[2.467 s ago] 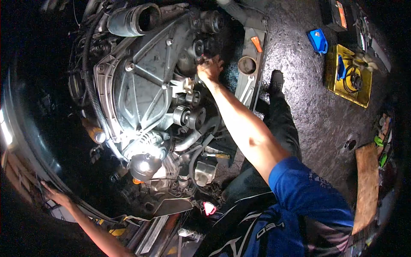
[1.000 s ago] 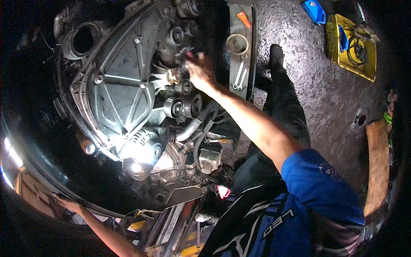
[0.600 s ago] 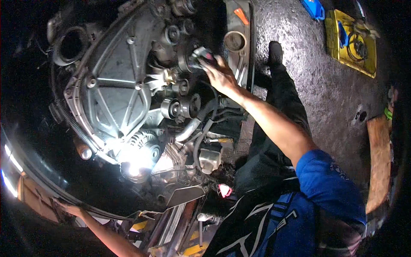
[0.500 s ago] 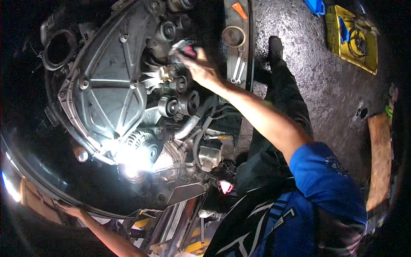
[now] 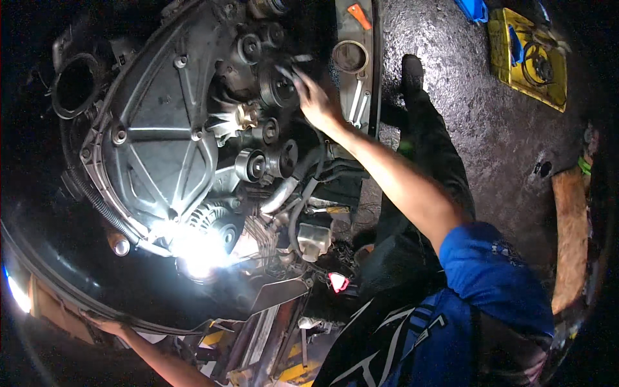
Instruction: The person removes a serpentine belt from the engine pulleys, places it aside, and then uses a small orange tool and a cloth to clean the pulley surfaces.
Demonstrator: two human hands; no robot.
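Observation:
My right hand [image 5: 316,106] reaches over the front of an engine, fingers spread and somewhat blurred. The fingertips are beside a ribbed pulley [image 5: 276,84]; I cannot tell whether they touch it. No held object shows in this hand. More pulleys and a pale metal fan-like part [image 5: 225,121] lie just left of and below it. The large ribbed grey engine cover [image 5: 158,135] fills the left side. At the lower left, my left hand [image 5: 108,324] lies with fingers outstretched along the dark curved body panel's edge [image 5: 155,322]; its fingertips are partly hidden.
Glare from a bright light [image 5: 201,248] washes out the alternator [image 5: 222,229]. Wrenches [image 5: 359,106], a metal ring [image 5: 350,57] and an orange scraper [image 5: 359,16] rest on a narrow ledge. A yellow tray [image 5: 561,97] and a wooden plank [image 5: 570,242] are on the right.
The grey and reddish object in my right hand has gone from sight. That hand's fingers are now spread, and the pulley behind it shows. My left hand has stayed on the panel edge.

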